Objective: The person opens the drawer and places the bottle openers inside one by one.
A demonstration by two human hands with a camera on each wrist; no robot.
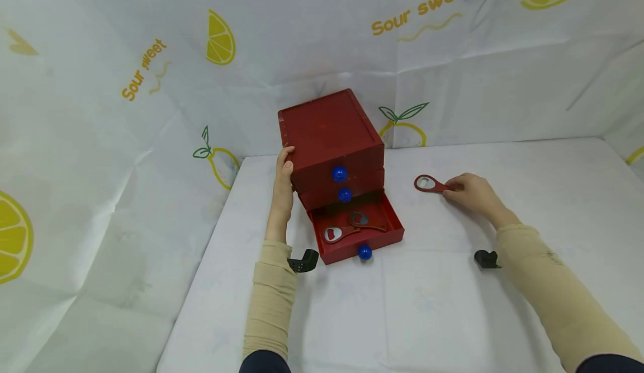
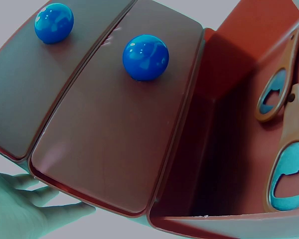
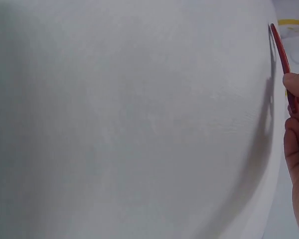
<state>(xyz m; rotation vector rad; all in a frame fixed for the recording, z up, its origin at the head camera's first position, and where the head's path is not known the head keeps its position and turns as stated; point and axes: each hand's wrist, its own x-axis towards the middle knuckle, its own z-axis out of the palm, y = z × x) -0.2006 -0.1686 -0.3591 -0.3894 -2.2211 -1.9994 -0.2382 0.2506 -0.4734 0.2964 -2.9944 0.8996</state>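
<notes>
A red drawer cabinet with blue ball knobs stands at the back of the table, its bottom drawer pulled out. Against the cabinet's left side rests my left hand; in the left wrist view its fingers stretch along the side wall. To the right of the cabinet, my right hand pinches a red bottle opener by its handle end, metal head pointing left. The right wrist view shows this opener edge-on between thumb and fingers. Two more bottle openers, one red and one brownish, lie in the drawer.
The upper drawers, with a blue knob on the top one, are closed. A white cloth covers the table. Behind the cabinet hangs a white, lemon-printed sheet. Dark wrist-camera mounts stick out from both sleeves.
</notes>
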